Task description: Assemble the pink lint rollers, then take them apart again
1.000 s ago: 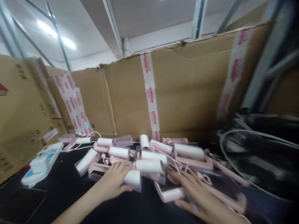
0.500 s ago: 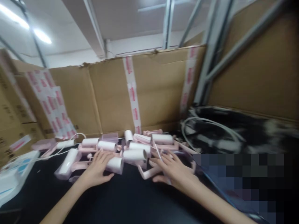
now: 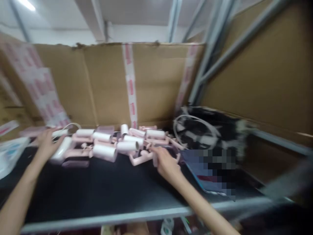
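A row of pale pink plastic parts with white cylinders (image 3: 104, 152) lies along the back of the black shelf. At its left end my left hand (image 3: 47, 145) reaches in, blurred, with fingers stretched out and thumb apart. Close by are a white cylinder (image 3: 60, 133) with a thin white cable and a slanted white piece (image 3: 62, 148). Toward the row's right end, my right hand (image 3: 167, 163) has its fingers curled in beside an angled pink frame (image 3: 141, 159). What its fingertips hold, if anything, is hidden by the hand and blur.
A cardboard wall (image 3: 110, 85) with printed tape stands behind the row. At left is a white and blue device (image 3: 12, 155). A black bundle with a looped white cable (image 3: 195, 120) and a dark blue flat item (image 3: 200, 173) lie right. The shelf's metal edge (image 3: 117, 218) runs in front.
My left hand has moved left, from the middle white cylinders to the row's left end. My right hand's spread fingers have curled in. The view has tipped down, showing the shelf's front edge.
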`<action>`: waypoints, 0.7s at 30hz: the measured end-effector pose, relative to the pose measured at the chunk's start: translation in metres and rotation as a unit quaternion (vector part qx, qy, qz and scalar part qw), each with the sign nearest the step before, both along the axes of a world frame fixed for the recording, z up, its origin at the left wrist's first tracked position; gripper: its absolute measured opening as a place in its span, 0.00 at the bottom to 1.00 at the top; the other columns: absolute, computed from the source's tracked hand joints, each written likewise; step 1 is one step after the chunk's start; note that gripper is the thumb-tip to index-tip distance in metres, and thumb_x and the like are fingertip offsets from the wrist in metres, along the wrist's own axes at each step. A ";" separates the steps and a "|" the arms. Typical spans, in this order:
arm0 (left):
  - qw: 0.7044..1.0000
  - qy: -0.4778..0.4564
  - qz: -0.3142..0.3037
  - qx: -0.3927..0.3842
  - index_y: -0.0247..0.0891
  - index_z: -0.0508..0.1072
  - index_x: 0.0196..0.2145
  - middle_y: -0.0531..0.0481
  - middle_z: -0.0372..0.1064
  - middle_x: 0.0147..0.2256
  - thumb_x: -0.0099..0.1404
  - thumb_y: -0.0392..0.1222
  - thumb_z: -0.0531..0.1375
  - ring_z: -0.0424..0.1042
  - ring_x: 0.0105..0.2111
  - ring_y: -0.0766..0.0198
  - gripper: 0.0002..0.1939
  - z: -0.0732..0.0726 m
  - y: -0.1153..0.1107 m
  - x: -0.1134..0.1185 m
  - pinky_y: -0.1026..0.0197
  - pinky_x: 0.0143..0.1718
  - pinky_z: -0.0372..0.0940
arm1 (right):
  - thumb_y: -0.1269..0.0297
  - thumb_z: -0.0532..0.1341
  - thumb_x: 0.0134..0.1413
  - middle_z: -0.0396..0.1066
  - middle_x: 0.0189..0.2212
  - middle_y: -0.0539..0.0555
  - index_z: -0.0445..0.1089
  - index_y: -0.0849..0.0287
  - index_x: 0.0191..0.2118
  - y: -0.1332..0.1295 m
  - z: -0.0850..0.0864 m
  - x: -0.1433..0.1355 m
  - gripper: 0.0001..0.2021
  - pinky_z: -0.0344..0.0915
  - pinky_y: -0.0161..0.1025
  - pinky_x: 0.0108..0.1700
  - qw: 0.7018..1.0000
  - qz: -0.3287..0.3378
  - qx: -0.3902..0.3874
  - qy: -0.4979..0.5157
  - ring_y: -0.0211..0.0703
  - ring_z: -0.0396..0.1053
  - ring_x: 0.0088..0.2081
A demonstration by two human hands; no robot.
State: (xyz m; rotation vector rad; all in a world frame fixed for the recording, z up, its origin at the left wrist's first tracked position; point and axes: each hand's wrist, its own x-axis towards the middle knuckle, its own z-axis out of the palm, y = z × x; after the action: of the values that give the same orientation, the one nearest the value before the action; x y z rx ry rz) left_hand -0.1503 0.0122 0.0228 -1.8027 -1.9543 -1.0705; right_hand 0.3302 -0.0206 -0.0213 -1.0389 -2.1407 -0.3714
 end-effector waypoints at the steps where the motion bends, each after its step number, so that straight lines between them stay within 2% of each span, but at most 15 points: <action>1: 0.999 -0.010 0.045 0.000 0.38 0.61 0.48 0.41 0.63 0.50 0.59 0.55 0.50 0.56 0.56 0.44 0.23 -0.001 -0.004 -0.003 0.40 0.57 0.49 | 0.76 0.44 0.55 0.68 0.44 0.64 0.59 0.63 0.53 0.003 0.000 0.003 0.20 0.65 0.50 0.48 1.000 -0.004 -0.006 0.021 0.51 0.67 0.48; 3: 0.994 -0.028 0.106 -0.027 0.36 0.63 0.47 0.39 0.64 0.50 0.61 0.53 0.50 0.58 0.55 0.46 0.21 -0.004 -0.008 -0.010 0.42 0.56 0.49 | 0.74 0.44 0.56 0.66 0.49 0.65 0.55 0.62 0.56 0.010 0.001 0.008 0.21 0.63 0.50 0.50 0.999 0.025 -0.029 0.036 0.51 0.65 0.51; 5: 0.988 -0.044 0.134 -0.057 0.35 0.63 0.47 0.38 0.63 0.51 0.61 0.54 0.51 0.58 0.55 0.46 0.22 -0.007 -0.009 -0.019 0.43 0.56 0.49 | 0.70 0.45 0.57 0.65 0.50 0.62 0.56 0.58 0.55 0.018 0.006 0.009 0.20 0.63 0.48 0.50 0.996 0.033 -0.066 0.059 0.51 0.65 0.52; 8: 0.986 -0.066 0.108 -0.108 0.35 0.64 0.47 0.40 0.66 0.49 0.59 0.58 0.54 0.65 0.50 0.50 0.26 -0.010 -0.009 -0.027 0.52 0.51 0.58 | 0.66 0.47 0.58 0.67 0.43 0.58 0.62 0.55 0.48 0.038 0.026 0.000 0.14 0.65 0.45 0.46 0.995 0.037 -0.072 0.063 0.50 0.68 0.46; 11: 0.982 -0.086 0.060 -0.156 0.36 0.63 0.49 0.41 0.69 0.47 0.53 0.62 0.58 0.71 0.43 0.52 0.34 -0.013 -0.009 -0.028 0.57 0.42 0.65 | 0.70 0.47 0.55 0.67 0.39 0.58 0.67 0.57 0.44 0.069 0.051 -0.022 0.15 0.65 0.43 0.43 0.998 0.006 -0.057 -0.001 0.49 0.69 0.41; 13: 0.978 -0.100 0.028 -0.182 0.37 0.62 0.51 0.41 0.70 0.46 0.48 0.62 0.62 0.72 0.41 0.52 0.38 -0.014 -0.009 -0.027 0.58 0.39 0.66 | 0.73 0.48 0.52 0.68 0.37 0.59 0.69 0.59 0.42 0.092 0.061 -0.038 0.17 0.65 0.42 0.40 0.994 -0.042 -0.072 -0.067 0.47 0.70 0.37; 15: 0.970 -0.126 -0.007 -0.207 0.36 0.61 0.52 0.41 0.70 0.46 0.46 0.59 0.64 0.72 0.41 0.52 0.39 -0.015 -0.009 -0.028 0.58 0.38 0.67 | 0.75 0.48 0.51 0.69 0.37 0.59 0.72 0.60 0.39 0.108 0.060 -0.050 0.17 0.65 0.42 0.40 0.990 -0.059 -0.084 -0.096 0.47 0.70 0.36; 17: 0.963 -0.147 -0.031 -0.224 0.35 0.60 0.53 0.41 0.70 0.46 0.48 0.55 0.64 0.73 0.41 0.53 0.38 -0.014 -0.009 -0.028 0.58 0.38 0.67 | 0.74 0.48 0.52 0.68 0.42 0.63 0.71 0.62 0.42 0.113 0.050 -0.058 0.16 0.63 0.45 0.43 0.991 -0.064 -0.079 -0.092 0.52 0.69 0.41; 19: 0.963 -0.146 -0.030 -0.227 0.36 0.59 0.54 0.42 0.70 0.46 0.49 0.51 0.64 0.73 0.41 0.54 0.37 -0.012 -0.010 -0.028 0.58 0.39 0.67 | 0.71 0.48 0.55 0.64 0.48 0.67 0.68 0.65 0.47 0.108 0.038 -0.062 0.17 0.61 0.51 0.47 0.993 -0.067 -0.048 -0.081 0.58 0.64 0.48; 21: 0.966 -0.131 -0.014 -0.224 0.37 0.59 0.54 0.43 0.70 0.47 0.48 0.49 0.64 0.72 0.43 0.52 0.37 -0.005 -0.014 -0.028 0.56 0.41 0.67 | 0.70 0.47 0.57 0.61 0.51 0.68 0.66 0.65 0.48 0.099 0.033 -0.062 0.17 0.59 0.55 0.49 0.996 -0.064 -0.001 -0.064 0.59 0.61 0.52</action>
State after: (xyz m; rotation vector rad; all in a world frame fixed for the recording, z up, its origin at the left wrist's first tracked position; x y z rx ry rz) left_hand -0.1780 -0.0019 0.0179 -1.9921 -2.5014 -0.9740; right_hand 0.2680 0.0783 0.0115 -1.1862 -2.1922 -0.5084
